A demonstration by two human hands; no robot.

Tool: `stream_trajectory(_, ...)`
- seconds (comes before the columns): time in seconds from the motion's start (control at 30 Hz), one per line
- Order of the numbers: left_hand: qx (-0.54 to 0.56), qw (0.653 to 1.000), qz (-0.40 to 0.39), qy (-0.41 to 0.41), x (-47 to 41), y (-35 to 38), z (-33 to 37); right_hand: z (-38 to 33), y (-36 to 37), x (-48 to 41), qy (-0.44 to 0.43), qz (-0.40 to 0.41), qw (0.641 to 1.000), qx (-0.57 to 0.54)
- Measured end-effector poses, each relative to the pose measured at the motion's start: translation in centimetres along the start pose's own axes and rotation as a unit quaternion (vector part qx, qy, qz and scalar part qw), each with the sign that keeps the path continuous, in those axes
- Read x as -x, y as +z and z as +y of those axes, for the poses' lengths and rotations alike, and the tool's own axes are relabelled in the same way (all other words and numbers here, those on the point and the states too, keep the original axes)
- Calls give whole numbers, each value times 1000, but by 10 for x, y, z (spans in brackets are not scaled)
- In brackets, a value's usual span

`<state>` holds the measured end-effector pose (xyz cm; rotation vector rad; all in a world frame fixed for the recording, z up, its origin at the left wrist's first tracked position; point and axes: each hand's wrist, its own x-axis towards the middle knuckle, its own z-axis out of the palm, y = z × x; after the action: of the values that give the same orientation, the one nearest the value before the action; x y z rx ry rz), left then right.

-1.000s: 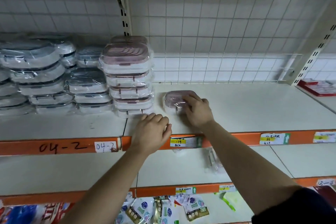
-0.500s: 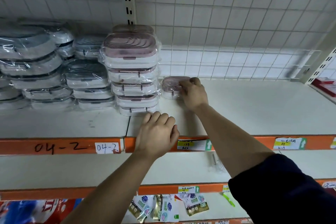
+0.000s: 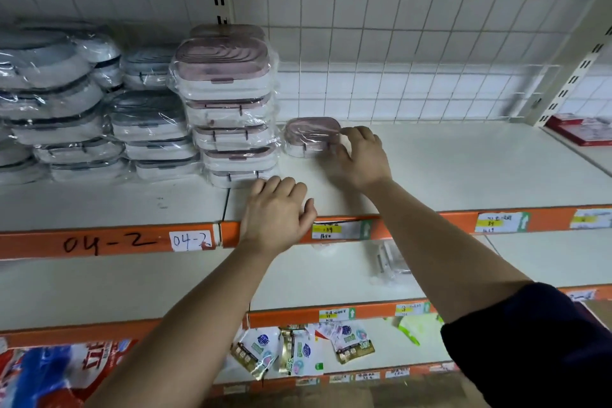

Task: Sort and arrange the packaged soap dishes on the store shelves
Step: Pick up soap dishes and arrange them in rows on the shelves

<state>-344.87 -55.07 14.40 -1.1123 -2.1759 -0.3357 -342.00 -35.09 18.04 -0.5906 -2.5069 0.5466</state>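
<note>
We count one lone pink-lidded soap dish on the upper shelf, just right of a five-high pink stack; the grey-lidded dishes overlap too much to count. The lone dish sits lid up, long axis left-right. Our right hand curls at its right end; grip unclear. Our left hand rests loosely curled on the shelf edge, holding nothing.

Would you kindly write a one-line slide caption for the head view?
Right hand holds a lone pink soap dish beside the pink stack while left hand rests on the shelf's front edge.
</note>
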Motion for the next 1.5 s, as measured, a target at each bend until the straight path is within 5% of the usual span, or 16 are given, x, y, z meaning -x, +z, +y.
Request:
stream_trajectory(0.17, 7, 999, -35, -29, 1, -6, 6, 30, -39, 48, -9, 19, 1000, -20)
stream_trajectory(0.37, 73, 996, 34, -27, 40, -18, 63, 71, -83, 118, -48, 67, 996, -46)
stream_trajectory(0.57, 87, 995, -41, -22, 87, -16, 133, 120, -95, 187, -70, 10, 996, -58)
stream_trajectory(0.97, 96, 920, -362, -118, 173, 89, 160, 229, 3, 252, 8, -151, 986, 64)
stream_trajectory(1.13, 81, 911, -392, -96, 172, 162, 138, 256, 59, 243, 13, -134, 987, 84)
stream_trajectory(1.3, 70, 930, -358, -43, 144, 240, 116, 274, 94, 204, 8, -22, 994, 108)
stream_trajectory(1.5, 45, 922, -356, -142, 82, 304, 112, 292, 129, 174, 20, -36, 992, 121)
